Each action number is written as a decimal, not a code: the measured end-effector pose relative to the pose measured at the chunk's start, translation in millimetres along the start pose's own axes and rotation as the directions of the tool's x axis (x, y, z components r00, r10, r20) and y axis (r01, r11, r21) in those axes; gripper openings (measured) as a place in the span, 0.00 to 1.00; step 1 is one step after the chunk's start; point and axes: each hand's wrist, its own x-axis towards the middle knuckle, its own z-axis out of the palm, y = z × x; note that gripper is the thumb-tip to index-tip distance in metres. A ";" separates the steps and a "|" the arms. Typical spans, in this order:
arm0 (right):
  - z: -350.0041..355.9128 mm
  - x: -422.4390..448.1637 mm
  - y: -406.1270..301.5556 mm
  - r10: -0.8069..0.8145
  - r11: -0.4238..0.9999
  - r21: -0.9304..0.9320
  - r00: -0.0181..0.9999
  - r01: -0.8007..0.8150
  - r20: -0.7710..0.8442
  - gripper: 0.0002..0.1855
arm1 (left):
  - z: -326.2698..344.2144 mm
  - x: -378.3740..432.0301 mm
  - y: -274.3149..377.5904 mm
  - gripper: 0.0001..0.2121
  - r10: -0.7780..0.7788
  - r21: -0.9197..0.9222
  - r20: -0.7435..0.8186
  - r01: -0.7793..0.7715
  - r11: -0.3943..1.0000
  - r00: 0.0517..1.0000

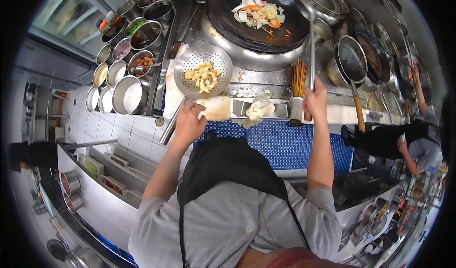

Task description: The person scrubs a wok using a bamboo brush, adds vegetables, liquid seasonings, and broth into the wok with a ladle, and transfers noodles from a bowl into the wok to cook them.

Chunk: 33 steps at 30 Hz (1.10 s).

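Note:
A large dark wok point(292, 29) on a round steel burner holds chopped cabbage and carrot strips point(259, 11). My right hand point(315, 97) is closed around the handle of a long metal ladle point(312, 50), whose head lies at the wok's right rim. At the left, a perforated skimmer point(183, 63) bears cooked egg-like pieces point(203, 76). My left hand point(190, 120) is over the base of the skimmer's metal handle point(172, 125), fingers curled; whether it grips the handle is unclear. Between my hands, a crumpled pale cloth point(260, 108) lies on a narrow metal tray.
Several steel pots of ingredients point(129, 94) stand at the left. A bamboo wok brush point(298, 79) stands beside my right hand. Pans with handles point(352, 59) lie to the right. Behind me are a counter with food containers point(93, 163) and, far right, a co-worker point(422, 147).

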 end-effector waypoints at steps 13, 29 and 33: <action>18.9 29.1 96.6 0.026 0.999 0.024 0.983 -0.030 0.180 0.14 | -24.2 -42.1 -58.7 0.24 -0.249 0.512 -0.180 0.307 0.802 0.952; 113.4 -44.3 29.8 -0.030 0.993 -0.113 0.993 0.043 0.116 0.10 | -315.3 260.1 -221.7 0.11 0.238 0.310 -0.725 -0.003 0.951 0.647; 152.7 -64.1 1.9 0.039 0.966 -0.256 0.977 0.016 0.209 0.09 | -357.4 353.6 -273.6 0.19 0.128 0.588 -0.630 0.362 0.724 0.766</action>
